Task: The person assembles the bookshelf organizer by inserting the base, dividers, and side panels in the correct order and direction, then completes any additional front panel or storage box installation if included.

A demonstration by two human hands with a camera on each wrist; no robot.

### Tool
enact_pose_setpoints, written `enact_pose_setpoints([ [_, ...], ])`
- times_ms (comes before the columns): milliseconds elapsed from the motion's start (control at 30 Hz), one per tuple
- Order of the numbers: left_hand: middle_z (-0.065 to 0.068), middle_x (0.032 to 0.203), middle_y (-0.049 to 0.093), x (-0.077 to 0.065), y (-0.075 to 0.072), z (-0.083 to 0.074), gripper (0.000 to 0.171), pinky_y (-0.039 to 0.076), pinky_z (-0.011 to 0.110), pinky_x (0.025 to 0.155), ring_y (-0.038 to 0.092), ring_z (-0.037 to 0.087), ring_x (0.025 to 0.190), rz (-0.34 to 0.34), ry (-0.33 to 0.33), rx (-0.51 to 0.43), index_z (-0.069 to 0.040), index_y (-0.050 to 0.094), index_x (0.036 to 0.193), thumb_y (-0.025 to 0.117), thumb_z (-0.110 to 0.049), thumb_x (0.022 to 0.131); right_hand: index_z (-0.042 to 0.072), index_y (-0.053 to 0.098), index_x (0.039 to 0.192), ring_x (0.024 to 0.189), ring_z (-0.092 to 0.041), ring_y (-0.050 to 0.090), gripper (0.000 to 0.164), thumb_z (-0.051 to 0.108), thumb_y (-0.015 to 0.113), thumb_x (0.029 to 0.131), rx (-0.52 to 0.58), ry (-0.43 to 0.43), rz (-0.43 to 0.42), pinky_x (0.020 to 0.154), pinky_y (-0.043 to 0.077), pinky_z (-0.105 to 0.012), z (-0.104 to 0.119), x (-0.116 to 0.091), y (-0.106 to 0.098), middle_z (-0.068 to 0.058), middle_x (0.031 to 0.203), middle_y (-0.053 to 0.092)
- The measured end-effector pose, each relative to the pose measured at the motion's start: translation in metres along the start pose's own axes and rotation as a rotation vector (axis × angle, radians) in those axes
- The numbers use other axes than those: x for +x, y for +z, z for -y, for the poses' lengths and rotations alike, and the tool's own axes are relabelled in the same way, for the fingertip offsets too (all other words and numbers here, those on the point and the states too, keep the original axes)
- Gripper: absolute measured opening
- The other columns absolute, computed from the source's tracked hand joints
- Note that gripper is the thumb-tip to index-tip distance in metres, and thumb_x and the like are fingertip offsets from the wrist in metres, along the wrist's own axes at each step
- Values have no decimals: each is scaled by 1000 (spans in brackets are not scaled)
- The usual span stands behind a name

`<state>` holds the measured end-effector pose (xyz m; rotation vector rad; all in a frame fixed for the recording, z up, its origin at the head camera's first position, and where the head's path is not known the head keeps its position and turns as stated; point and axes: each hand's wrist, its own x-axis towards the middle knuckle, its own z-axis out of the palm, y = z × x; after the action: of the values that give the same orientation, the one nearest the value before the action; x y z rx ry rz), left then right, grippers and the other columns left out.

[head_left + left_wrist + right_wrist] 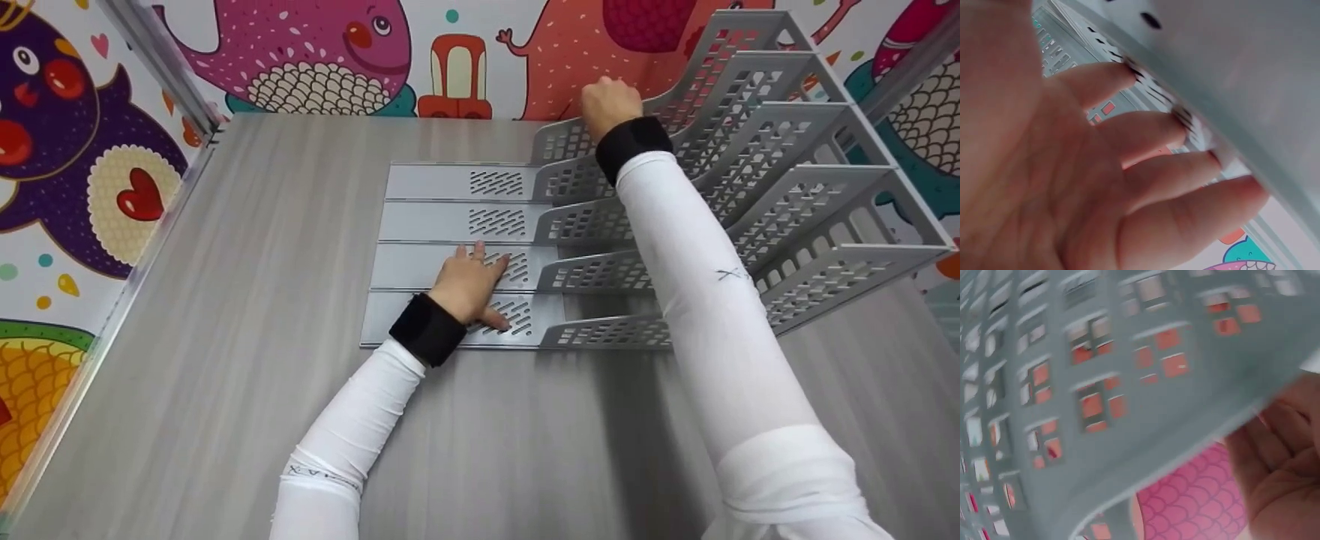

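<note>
A grey file rack [825, 271] with several perforated dividers stands on the right of the table in the head view. Flat slotted base panels [427, 221] extend leftward from it. My left hand [466, 285] rests on these panels with fingers spread. Close up in the left wrist view, its fingertips [1157, 132] touch the slotted panel surface [1252, 84]. Over at the far divider, my right hand [611, 106] grips the edge with curled fingers. The right wrist view shows that divider [1185, 405] beside the right hand [1286, 467]; some of its fingers are hidden behind the edge.
The rack stands on a grey wood-grain table [225, 375]. A wall printed with cartoon animals [300, 45] closes off the back, and another printed panel [52, 135] runs along the left. Metal posts [161, 60] frame the corners.
</note>
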<state>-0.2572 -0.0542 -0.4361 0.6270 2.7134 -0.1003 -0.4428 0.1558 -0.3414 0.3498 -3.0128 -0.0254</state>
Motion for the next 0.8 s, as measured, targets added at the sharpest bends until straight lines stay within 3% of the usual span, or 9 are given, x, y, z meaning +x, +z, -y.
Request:
enact_pose_setpoints([
  [133,31,161,21,-1,2,1,115,43,53,113,30,52,146,6,-1,-10,-17,24,160,76,-66,71,-12,63,125,115,-52,61,36,-4,43,96,106,59,5,98,52,-62,22,-9,-18,-35,124,62],
  [267,30,161,22,0,2,2,114,46,51,110,31,50,146,7,-9,19,-18,24,161,75,-67,72,-7,64,126,110,-43,66,33,1,51,97,278,-6,-123,98,55,-51,57,-31,-54,-29,120,67],
  [333,29,161,23,0,3,3,114,48,50,109,32,50,146,-2,-9,35,-18,26,160,75,-68,72,-4,66,126,104,-38,69,32,5,53,98,348,-95,-208,97,56,-44,76,-49,-75,-24,120,70],
  [467,29,161,26,4,5,2,112,50,49,107,34,50,145,-23,3,42,-17,28,160,75,-69,72,1,68,127,111,-29,69,33,17,57,101,473,-355,-373,102,53,-35,97,-107,-107,-16,125,71],
  [600,29,161,26,7,5,1,113,48,52,108,34,51,144,-31,13,5,-17,27,160,76,-68,72,4,75,112,100,-20,73,23,17,63,98,666,-641,-497,93,56,-28,91,-179,-107,-9,107,78],
  [667,30,161,25,7,5,0,113,47,54,108,34,52,144,-28,19,-17,-16,27,160,77,-66,72,2,77,103,89,-17,75,17,12,65,95,837,-748,-502,85,58,-26,79,-212,-100,-8,97,79],
  [800,31,160,24,6,5,2,113,45,55,110,33,53,144,-26,30,-36,-16,27,160,77,-66,72,-11,72,91,76,-23,74,17,5,68,92,1312,-872,-481,75,60,-29,47,-264,-79,-18,85,76],
])
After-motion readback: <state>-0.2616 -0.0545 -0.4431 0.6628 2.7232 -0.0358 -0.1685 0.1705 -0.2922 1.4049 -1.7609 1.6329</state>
